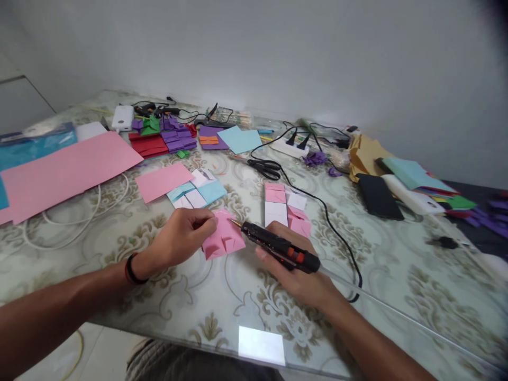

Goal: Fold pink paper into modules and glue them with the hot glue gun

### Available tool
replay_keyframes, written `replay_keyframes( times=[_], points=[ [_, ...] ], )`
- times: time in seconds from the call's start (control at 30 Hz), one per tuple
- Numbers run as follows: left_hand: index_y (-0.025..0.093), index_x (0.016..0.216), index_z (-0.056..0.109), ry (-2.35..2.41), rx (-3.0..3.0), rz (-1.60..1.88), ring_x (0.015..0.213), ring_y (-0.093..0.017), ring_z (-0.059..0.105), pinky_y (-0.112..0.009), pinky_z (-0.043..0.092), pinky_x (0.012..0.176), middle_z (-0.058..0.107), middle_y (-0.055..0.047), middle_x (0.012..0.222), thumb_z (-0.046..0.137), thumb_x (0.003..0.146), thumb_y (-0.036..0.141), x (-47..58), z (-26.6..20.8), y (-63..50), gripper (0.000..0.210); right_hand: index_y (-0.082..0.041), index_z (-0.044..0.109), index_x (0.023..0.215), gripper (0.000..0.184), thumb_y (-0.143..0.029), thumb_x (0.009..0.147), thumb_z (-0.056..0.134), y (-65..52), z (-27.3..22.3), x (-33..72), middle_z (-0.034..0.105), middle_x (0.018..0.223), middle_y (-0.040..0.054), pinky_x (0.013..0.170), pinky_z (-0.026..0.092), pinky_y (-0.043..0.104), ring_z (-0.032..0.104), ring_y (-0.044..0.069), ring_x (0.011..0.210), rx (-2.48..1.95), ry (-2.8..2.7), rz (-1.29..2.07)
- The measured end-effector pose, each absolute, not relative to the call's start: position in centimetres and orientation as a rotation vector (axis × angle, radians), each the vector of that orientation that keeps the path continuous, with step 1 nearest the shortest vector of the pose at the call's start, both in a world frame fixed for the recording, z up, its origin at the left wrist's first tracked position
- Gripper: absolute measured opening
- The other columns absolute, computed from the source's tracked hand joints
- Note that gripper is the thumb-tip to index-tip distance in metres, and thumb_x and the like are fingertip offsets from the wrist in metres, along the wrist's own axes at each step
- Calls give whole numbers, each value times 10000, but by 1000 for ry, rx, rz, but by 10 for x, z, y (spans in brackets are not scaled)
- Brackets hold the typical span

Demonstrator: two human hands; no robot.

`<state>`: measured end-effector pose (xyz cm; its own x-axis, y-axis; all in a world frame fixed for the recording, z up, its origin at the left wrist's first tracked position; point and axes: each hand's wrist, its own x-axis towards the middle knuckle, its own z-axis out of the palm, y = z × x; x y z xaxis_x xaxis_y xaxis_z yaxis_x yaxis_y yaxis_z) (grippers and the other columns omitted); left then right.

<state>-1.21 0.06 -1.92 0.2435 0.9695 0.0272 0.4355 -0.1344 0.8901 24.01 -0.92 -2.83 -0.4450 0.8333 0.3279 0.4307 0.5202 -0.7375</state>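
My left hand (186, 236) pinches the upper left edge of a folded pink paper piece (224, 238) just above the table. In my right hand (296, 264) is a black glue gun (278, 244) with a clear glue stick (381, 301) trailing from its back end. Its brass nozzle points left, at the upper edge of the pink piece; whether it touches I cannot tell. Behind my right hand lie folded pink and white paper pieces (275, 203). A folded blue and white paper block (198, 190) rests beyond my left hand.
Scissors (265, 167) and a black cord (327, 211) lie behind the gun. A white power strip (289, 146) stands near the wall. Large pink sheets (71, 169) cover the left side. Red and purple folded papers (148, 144) sit at the back; a black phone (379, 196) lies right.
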Motion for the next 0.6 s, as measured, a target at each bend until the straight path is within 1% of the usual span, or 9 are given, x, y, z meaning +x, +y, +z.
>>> replay_keyframes(
  times=[0.1, 0.27, 0.37, 0.6],
  points=[
    [203, 592, 371, 1293, 1717, 809, 552, -96, 337, -257, 264, 515, 371, 57, 558, 473, 868, 244, -11, -20, 0, 297, -237, 495, 761, 253, -285, 984, 605, -10, -29, 239, 521, 713, -17, 567, 370, 294, 531, 155, 617, -1012, -2097, 779],
    [196, 596, 410, 1281, 1740, 773, 555, -96, 348, -258, 266, 518, 365, 56, 566, 460, 877, 258, -10, -20, -1, 293, -234, 449, 724, 311, -284, 977, 623, -11, -29, 239, 479, 677, -34, 554, 350, 285, 512, 142, 597, -1019, -2122, 780],
    [194, 605, 425, 1275, 1754, 759, 560, -97, 332, -262, 259, 521, 346, 58, 570, 459, 881, 265, -10, -19, -2, 287, -229, 472, 735, 294, -281, 985, 618, -12, -29, 238, 470, 674, -40, 555, 350, 277, 504, 133, 593, -1001, -2124, 795],
    [191, 610, 437, 1263, 1764, 761, 565, -97, 326, -262, 254, 519, 344, 57, 574, 458, 882, 271, -9, -17, -3, 284, -230, 456, 729, 291, -237, 970, 619, -12, -29, 238, 462, 672, -47, 554, 345, 269, 491, 124, 589, -965, -2120, 816]
  ],
)
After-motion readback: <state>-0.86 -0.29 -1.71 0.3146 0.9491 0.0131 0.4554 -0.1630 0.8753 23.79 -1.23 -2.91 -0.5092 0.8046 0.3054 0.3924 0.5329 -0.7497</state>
